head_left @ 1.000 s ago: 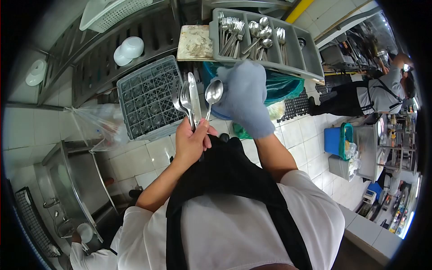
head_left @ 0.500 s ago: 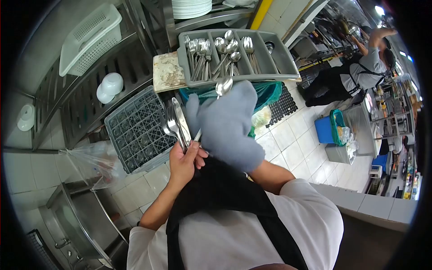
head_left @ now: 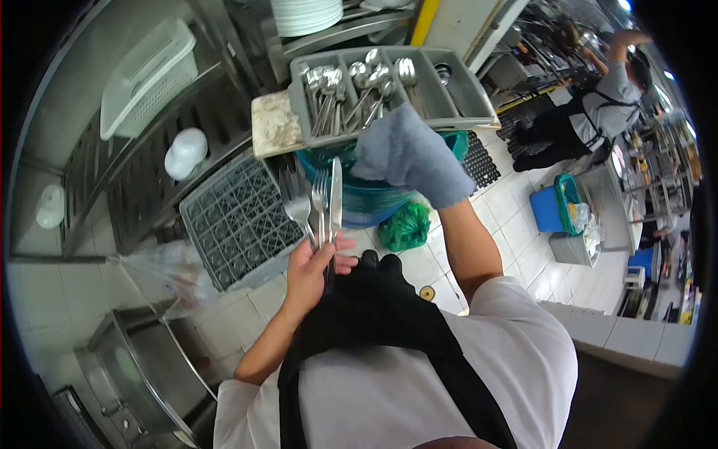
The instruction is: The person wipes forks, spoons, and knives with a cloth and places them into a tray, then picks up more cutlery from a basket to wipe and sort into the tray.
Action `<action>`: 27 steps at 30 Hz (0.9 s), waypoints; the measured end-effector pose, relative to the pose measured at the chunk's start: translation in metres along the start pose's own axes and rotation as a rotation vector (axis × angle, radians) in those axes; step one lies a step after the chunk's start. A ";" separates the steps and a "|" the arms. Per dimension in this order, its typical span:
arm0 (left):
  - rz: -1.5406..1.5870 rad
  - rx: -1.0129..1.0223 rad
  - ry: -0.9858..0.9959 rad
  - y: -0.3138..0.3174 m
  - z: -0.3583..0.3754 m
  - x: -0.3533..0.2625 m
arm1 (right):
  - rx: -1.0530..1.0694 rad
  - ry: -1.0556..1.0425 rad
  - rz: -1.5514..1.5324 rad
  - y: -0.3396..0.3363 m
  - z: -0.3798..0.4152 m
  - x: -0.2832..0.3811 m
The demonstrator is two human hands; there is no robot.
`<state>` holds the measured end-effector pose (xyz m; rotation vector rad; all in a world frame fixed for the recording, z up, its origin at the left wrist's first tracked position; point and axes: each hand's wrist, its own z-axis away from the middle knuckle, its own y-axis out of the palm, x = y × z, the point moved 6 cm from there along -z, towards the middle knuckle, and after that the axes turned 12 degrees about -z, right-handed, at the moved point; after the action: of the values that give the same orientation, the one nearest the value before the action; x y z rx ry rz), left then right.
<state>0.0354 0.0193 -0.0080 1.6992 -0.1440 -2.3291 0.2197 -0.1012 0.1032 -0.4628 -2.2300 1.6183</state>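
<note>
My left hand (head_left: 305,271) is closed around the handles of a large fork (head_left: 298,209), a smaller fork (head_left: 320,196) and a table knife (head_left: 336,191), all pointing up and away from me. A grey cloth (head_left: 419,156) covers my right hand (head_left: 458,215), hiding its fingers. The cloth reaches the front edge of a grey cutlery tray (head_left: 473,103), beside the spoon compartment. Any utensil inside the cloth is hidden. Forks (head_left: 327,91) lie in the tray's left compartment, spoons (head_left: 368,84) next to them, and more cutlery (head_left: 407,75) further right.
Below the tray sits a green-lined tub (head_left: 366,203), with a green bag (head_left: 404,227) on the floor. A grey glass rack (head_left: 233,221) stands at left. White bowls (head_left: 187,152) and a white basket (head_left: 149,82) occupy the steel shelves. Another person (head_left: 598,112) works at far right.
The cloth-covered right hand has moved away from the left-hand cutlery, up and right to the tray. The spoon seen at the cloth no longer shows there. My left fingers have spread slightly.
</note>
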 end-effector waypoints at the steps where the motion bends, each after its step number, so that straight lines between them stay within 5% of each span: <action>1: 0.015 -0.027 -0.016 0.000 -0.001 0.000 | 0.048 -0.011 0.060 0.009 -0.002 0.002; 3: -0.008 -0.148 0.033 -0.006 -0.004 -0.006 | 0.115 -0.051 0.094 0.027 -0.002 0.017; 7: -0.062 -0.160 0.099 -0.007 -0.018 -0.014 | -0.442 -0.048 -0.316 0.008 0.017 0.064; 13: -0.279 -0.248 0.068 0.005 -0.009 -0.021 | 0.144 0.129 -0.352 0.032 -0.011 0.096; 15: -0.266 -0.235 0.095 0.007 -0.004 -0.020 | 0.461 0.141 -0.008 0.019 -0.022 0.101; 25: -0.270 -0.285 0.109 -0.011 0.013 -0.014 | 0.355 0.358 0.093 0.017 -0.022 0.060; 27: -0.230 -0.295 0.105 -0.013 0.007 -0.014 | 0.103 0.297 0.047 0.001 -0.017 0.091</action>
<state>0.0311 0.0347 0.0037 1.7568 0.4152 -2.2677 0.1466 -0.0450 0.1147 -0.6830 -1.9214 1.5630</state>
